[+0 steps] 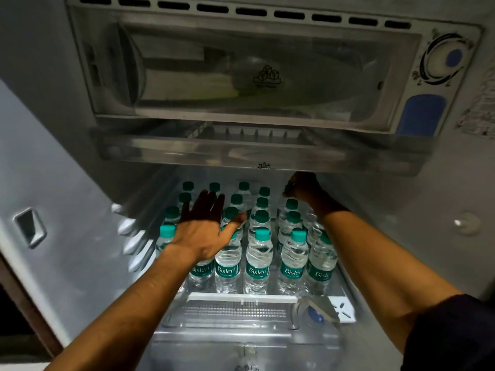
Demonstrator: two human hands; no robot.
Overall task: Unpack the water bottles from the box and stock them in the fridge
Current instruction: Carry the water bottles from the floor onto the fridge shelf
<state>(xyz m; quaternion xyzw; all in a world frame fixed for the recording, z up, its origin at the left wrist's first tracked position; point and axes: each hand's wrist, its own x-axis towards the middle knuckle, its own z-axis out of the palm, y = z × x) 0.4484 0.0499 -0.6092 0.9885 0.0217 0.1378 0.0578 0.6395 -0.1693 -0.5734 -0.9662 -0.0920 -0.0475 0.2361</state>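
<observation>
Fridge shelf (pixel 241 297): Bisleri water bottles (pixel 257 266), green caps, upright in rows, near edge to far. My left hand (pixel 206 231): fingers spread flat over left rows. My right hand (pixel 302 187): curled around a far-right bottle's cap (pixel 287 189).

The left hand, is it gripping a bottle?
No, the left hand lies flat with straight fingers spread over the bottle caps.

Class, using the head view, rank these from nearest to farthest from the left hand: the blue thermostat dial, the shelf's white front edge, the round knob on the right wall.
From the left hand:
1. Shelf's white front edge, just below.
2. Round knob, far right.
3. Blue thermostat dial, top right.
</observation>
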